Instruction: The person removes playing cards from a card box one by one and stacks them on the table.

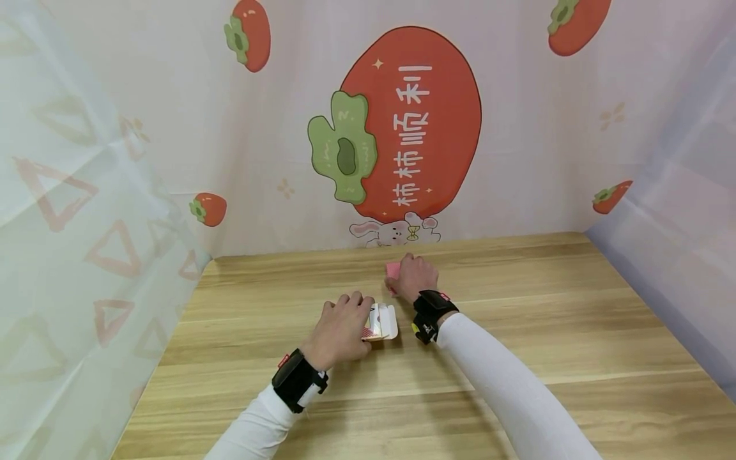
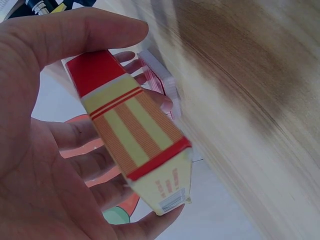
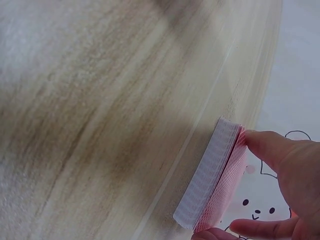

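Observation:
My left hand (image 1: 342, 329) grips a small playing-card box (image 1: 382, 321) above the table. Its white end flap sticks out to the right. In the left wrist view the side of the card box (image 2: 135, 125) is red, cream and orange-striped, between thumb and fingers. Farther back, my right hand (image 1: 418, 279) holds a deck of cards (image 1: 393, 271) with pink patterned backs. The right wrist view shows the deck (image 3: 210, 180) pinched at its two ends, its white edges towards the camera, low at the tabletop. Whether the deck touches the wood I cannot tell.
The wooden table (image 1: 517, 345) ends at a hanging cloth (image 1: 276, 128) printed with persimmons and a rabbit. More cloth hangs along the left and right sides. Each wrist wears a black strap (image 1: 296, 381) with a device on it.

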`<state>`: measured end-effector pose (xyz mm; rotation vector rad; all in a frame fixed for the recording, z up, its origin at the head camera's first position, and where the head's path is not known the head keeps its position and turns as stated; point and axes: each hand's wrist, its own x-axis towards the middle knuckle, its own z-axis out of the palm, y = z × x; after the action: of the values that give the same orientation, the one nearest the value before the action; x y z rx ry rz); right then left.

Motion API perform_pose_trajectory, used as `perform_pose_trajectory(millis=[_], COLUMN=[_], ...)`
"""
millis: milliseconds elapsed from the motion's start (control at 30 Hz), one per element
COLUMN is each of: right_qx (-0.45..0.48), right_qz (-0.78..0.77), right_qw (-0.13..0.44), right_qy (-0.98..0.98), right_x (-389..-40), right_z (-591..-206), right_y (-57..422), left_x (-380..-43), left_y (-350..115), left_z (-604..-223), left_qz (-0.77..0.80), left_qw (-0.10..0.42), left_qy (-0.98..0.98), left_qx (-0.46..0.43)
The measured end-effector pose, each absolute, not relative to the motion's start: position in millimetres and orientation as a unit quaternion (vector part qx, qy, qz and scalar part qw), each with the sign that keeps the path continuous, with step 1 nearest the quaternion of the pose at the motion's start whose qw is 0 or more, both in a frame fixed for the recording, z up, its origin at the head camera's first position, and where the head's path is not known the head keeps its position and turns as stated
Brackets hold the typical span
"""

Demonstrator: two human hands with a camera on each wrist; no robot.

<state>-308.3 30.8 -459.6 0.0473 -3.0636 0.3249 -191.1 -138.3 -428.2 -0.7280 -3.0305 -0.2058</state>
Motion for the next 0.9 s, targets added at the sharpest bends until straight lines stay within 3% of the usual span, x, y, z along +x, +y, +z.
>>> perform_pose_trajectory(millis=[467, 900], right_qx=[0.015, 0.113], right_qz=[0.112, 0.198], right_qw=[0.038, 0.045], right_qy=[-0.993, -0.973], right_x=[-304, -269], right_z=[-457, -423], right_y=[41, 61], left_x=[-190, -189], left_y=[-136, -133], left_z=[-428, -428], left_qz=[-0.066, -0.069], left_qw=[0.012, 0.014], left_qy=[-0.969, -0.97], left_qx=[-0.237, -0.234])
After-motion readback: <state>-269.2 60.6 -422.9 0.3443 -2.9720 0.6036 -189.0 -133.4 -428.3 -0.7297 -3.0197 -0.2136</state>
